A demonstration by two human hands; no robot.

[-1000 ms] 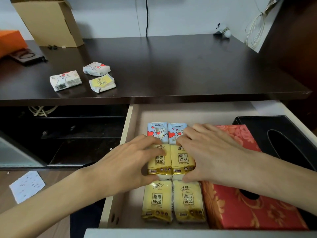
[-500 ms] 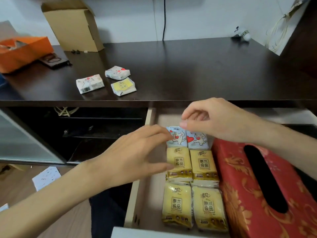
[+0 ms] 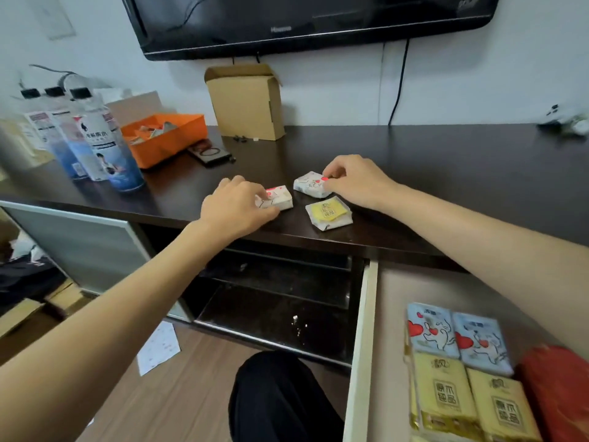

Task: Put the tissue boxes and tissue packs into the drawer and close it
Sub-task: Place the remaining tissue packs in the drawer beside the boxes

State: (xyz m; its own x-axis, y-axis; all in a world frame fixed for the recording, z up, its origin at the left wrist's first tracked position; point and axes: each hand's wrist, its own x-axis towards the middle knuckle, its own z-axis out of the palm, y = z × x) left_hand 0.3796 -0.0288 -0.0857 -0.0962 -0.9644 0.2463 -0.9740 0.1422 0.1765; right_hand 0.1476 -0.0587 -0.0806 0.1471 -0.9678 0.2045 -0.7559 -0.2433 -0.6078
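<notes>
Three tissue packs lie on the dark desk top [image 3: 446, 173]. My left hand [image 3: 236, 208] closes its fingers on the left white pack with red hearts [image 3: 279, 197]. My right hand [image 3: 357, 183] pinches the far white heart pack [image 3: 310, 185]. A yellow-labelled pack [image 3: 328, 213] lies untouched between and in front of them. The open drawer [image 3: 361, 346] at lower right holds two blue heart packs [image 3: 455, 336], yellow packs [image 3: 468, 403] and a red tissue box [image 3: 561, 387] at the right edge.
An orange tray [image 3: 165, 135], an open cardboard box [image 3: 247, 102], several bottles [image 3: 95, 138] and a dark flat case [image 3: 208, 151] stand on the desk's back left. A TV [image 3: 306, 20] hangs above. My dark-clothed knee [image 3: 280, 400] is beside the drawer.
Both hands left the drawer and moved up and left to the desk top, each taking hold of a white heart pack. The view swung up and left.
</notes>
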